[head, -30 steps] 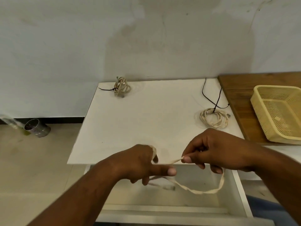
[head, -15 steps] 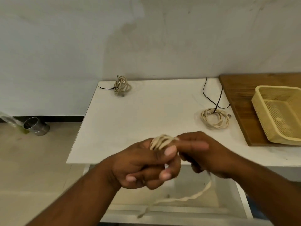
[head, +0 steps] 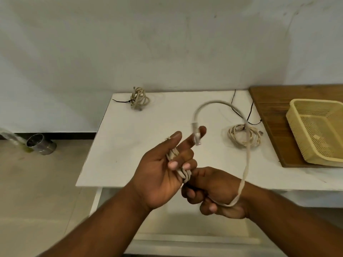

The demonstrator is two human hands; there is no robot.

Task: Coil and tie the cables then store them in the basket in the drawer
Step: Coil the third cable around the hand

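Note:
A beige network cable [head: 247, 160] is wound in several loops around the fingers of my left hand [head: 163, 169], which is raised over the table's front edge. My right hand [head: 213, 191] sits just below and right of it, closed on the cable's free end. That end arcs up and over in the air, with its plug [head: 196, 136] hanging beside my left index finger. A tied beige coil [head: 139, 98] lies at the back of the white table [head: 120, 145]. A looser coil [head: 241, 138] with a black tie lies at the right. The open white drawer [head: 185, 227] is below my hands.
A yellow plastic basket [head: 297, 115] stands on a brown wooden board [head: 269, 101] at the right. On the floor at the left lie a metal can [head: 40, 144] and a clear bottle [head: 11, 138]. A white wall stands behind the table.
My right hand has dropped below my left hand, and the cable's loose end has swung up from the drawer into an arc above the table. The winding on my left fingers has grown.

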